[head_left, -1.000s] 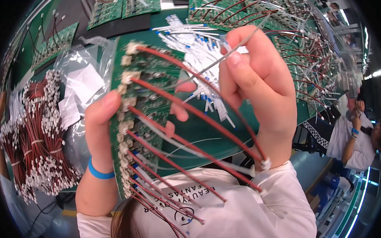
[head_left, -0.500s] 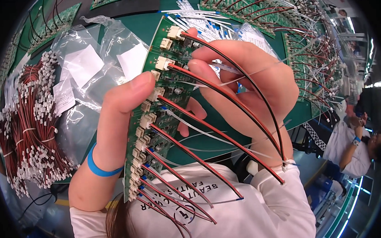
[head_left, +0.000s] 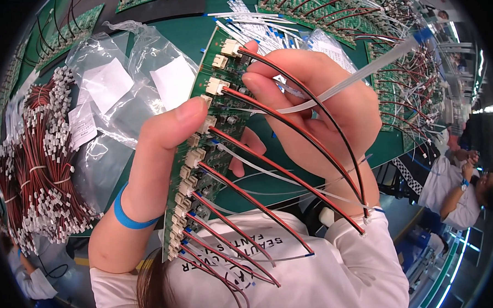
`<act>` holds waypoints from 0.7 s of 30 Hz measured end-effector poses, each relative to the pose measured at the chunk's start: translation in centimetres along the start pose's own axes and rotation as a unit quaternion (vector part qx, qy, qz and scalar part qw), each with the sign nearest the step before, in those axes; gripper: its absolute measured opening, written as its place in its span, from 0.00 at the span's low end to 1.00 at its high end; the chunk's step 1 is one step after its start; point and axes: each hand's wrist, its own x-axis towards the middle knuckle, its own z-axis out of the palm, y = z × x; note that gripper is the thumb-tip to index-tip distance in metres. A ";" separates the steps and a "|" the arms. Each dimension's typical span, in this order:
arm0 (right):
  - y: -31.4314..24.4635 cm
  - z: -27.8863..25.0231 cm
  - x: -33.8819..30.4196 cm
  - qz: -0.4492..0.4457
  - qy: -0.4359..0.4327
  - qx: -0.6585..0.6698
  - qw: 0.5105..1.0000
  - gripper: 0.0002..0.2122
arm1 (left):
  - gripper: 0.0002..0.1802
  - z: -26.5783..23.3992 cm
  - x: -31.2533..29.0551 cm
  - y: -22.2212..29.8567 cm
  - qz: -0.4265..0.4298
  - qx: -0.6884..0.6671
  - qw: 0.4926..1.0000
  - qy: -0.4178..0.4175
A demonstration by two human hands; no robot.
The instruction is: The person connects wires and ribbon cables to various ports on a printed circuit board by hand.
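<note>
A long green circuit board (head_left: 210, 65) is tilted upright in my left hand (head_left: 166, 133), closed round it with the thumb on the front edge and fingertips behind. White connectors line that edge. Red-and-black wire pairs (head_left: 269, 167) hang from several of them, down over my white shirt. My right hand (head_left: 326, 90) pinches thumb to forefinger close to the board's upper part. Between its curled fingers shows a pale flat ribbon cable (head_left: 294, 89); the gripped end is hidden. Another flat ribbon cable (head_left: 358, 76) runs from the board across this hand, its blue end raised at the upper right.
Bundled red-black wires (head_left: 38, 163) with white plugs lie at left, beside clear plastic bags (head_left: 154, 53) with paper slips. Loose ribbon cables (head_left: 252, 21) are heaped at the back. Wired boards (head_left: 317, 10) stand behind and right. A co-worker (head_left: 457, 191) sits at far right.
The board has shifted slightly right and down with my left hand. The long ribbon cable has swung up and turned its flat side into view. My right hand keeps its pinch.
</note>
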 end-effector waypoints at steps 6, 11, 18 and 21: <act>-0.5 -0.4 0.2 -0.008 -0.038 0.001 0.999 0.09 | 0.35 0.1 0.2 -0.6 0.049 0.024 0.998 0.003; -0.3 -0.5 -0.2 -0.003 -0.052 -0.026 0.998 0.10 | 0.38 0.9 0.6 -0.5 0.063 0.036 0.997 -0.005; -0.2 0.1 -0.1 0.016 -0.059 -0.043 0.997 0.10 | 0.34 2.5 0.8 -0.3 0.062 0.002 0.996 0.070; 0.4 0.5 -0.3 -0.019 -0.047 -0.047 0.998 0.11 | 0.33 2.3 1.2 -0.4 0.057 0.018 0.998 0.022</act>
